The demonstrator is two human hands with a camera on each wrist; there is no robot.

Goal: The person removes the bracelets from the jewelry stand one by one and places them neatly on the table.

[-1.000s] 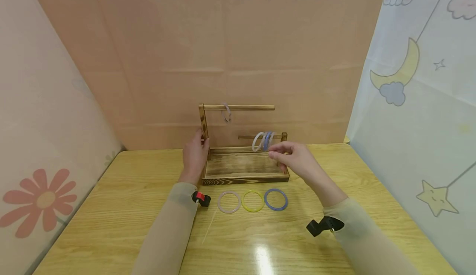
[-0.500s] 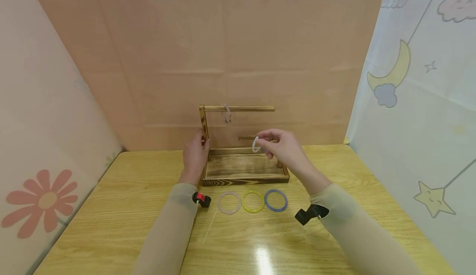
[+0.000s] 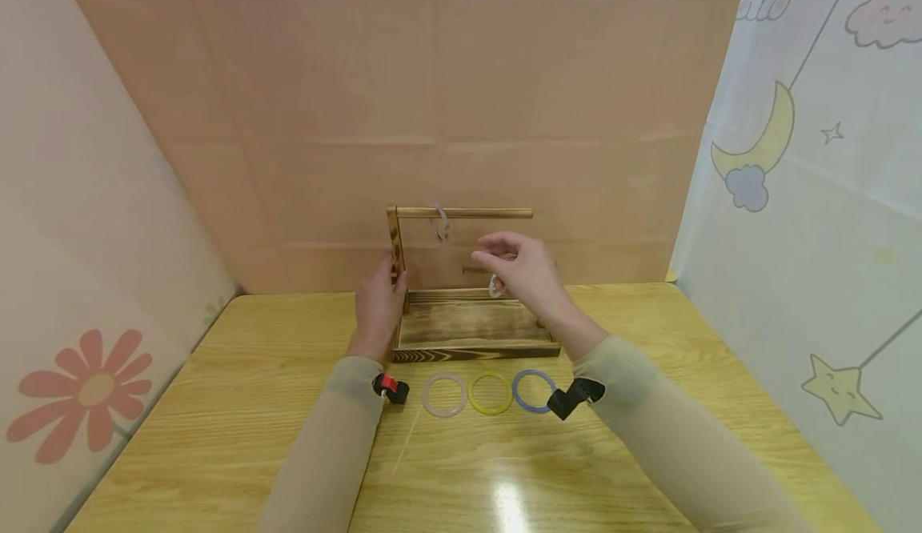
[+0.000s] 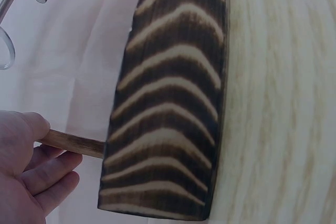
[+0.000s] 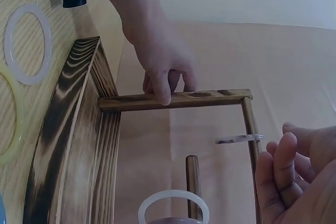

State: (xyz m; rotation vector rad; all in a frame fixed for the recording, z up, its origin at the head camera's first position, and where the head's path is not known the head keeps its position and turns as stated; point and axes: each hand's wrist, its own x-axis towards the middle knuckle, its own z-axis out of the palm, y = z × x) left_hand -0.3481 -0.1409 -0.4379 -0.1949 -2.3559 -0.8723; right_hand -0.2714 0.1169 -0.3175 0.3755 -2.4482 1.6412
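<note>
A dark-grained wooden rack stands on the table. My left hand grips its tall left post, thumb on one side and fingers on the other, as the left wrist view also shows. One pale purple ring hangs on the upper rod. My right hand, fingers bent and holding nothing, hovers before the lower rod. That hand mostly hides the rings there; part of a white ring shows beneath the fingers. In the right wrist view, my right fingers are close to the upper rod.
In front of the rack, a pink ring, a yellow ring and a blue ring lie in a row on the wooden table. Cloth backdrops enclose the back and both sides.
My right hand has moved left and slightly up, across the rings on the lower rod, which it now mostly covers. The left hand stays on the post.
</note>
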